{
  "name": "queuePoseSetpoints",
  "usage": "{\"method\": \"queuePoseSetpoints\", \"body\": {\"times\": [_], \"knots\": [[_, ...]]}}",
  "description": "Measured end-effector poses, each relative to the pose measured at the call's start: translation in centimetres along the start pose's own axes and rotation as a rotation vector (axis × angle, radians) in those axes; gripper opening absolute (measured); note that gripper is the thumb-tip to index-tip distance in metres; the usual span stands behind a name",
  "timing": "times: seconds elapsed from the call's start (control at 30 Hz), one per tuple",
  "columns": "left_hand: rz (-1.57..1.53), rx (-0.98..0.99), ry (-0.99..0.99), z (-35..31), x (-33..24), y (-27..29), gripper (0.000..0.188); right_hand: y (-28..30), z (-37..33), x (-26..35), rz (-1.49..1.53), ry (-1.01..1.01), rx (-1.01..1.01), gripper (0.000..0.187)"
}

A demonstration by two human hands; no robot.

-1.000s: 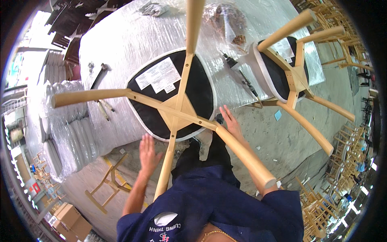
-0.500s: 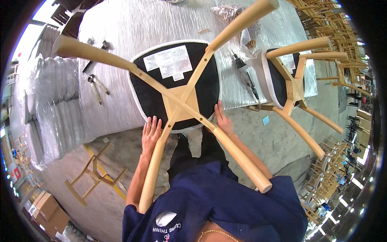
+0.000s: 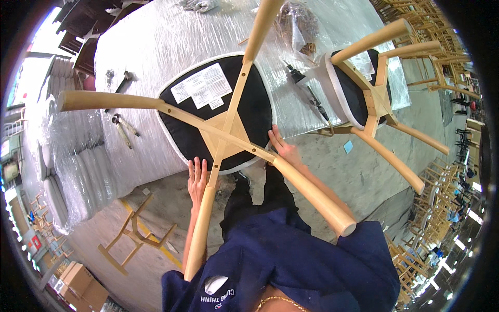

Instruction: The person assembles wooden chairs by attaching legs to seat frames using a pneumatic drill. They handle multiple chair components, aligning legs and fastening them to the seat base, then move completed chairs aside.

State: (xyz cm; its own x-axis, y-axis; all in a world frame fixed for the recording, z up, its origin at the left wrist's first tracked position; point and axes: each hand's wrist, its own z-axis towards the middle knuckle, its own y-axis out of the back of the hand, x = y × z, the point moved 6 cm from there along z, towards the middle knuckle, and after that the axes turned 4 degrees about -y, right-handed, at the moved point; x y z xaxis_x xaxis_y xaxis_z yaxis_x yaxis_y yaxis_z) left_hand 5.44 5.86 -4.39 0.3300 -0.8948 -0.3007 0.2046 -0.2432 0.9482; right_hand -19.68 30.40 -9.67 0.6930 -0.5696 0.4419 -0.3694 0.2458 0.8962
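An upside-down chair rests with its seat [image 3: 176, 129] on the plastic-wrapped surface, black underside and pale rim showing. Its crossed wooden frame [image 3: 224, 136] carries round legs that spread outward, two of them toward me. At the seat's near left edge, my left hand [image 3: 197, 179] lies with fingers stretched out, touching the rim. My right hand [image 3: 286, 151] touches the near right edge, fingers also extended and slightly apart. Both thumbs are hard to make out. White labels [image 3: 201, 86] are on the seat's underside.
A second upturned chair [image 3: 382, 99] stands to the right. Between the chairs lies a corded power screwdriver [image 3: 309, 91]. Pliers [image 3: 125, 130] and a hammer [image 3: 123, 82] lie left. Wrapped seat cushions [image 3: 93, 171] are stacked far left; a wooden frame [image 3: 136, 234] lies on the floor.
The chair has turned counterclockwise; its far legs have swung left. Both hands have stayed at the seat's near edges. My view has shifted slightly.
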Motion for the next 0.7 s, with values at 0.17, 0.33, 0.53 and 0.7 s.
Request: {"method": "queuePoseSetpoints", "body": {"times": [0.17, 0.33, 0.53, 0.7], "knots": [[-1.312, -0.067, 1.236, -6.2, -4.3, -7.3, 0.067, 0.3, -1.2, 0.3, 0.237, -0.103, -0.019, 0.094], [-2.077, -0.078, 1.166, -0.8, -6.2, -13.7, 0.044, -0.8, -3.2, 2.6, 0.481, -0.168, 0.064, 0.103], [-1.870, -0.036, 1.322, -2.9, -4.1, -13.0, 0.044, 0.5, -5.0, 4.5, 0.259, -0.031, -0.154, 0.097], [-1.895, 0.004, 1.264, -2.9, -3.9, -13.3, 0.046, 0.1, -5.1, 3.6, 0.287, -0.060, 0.018, 0.093]]}}
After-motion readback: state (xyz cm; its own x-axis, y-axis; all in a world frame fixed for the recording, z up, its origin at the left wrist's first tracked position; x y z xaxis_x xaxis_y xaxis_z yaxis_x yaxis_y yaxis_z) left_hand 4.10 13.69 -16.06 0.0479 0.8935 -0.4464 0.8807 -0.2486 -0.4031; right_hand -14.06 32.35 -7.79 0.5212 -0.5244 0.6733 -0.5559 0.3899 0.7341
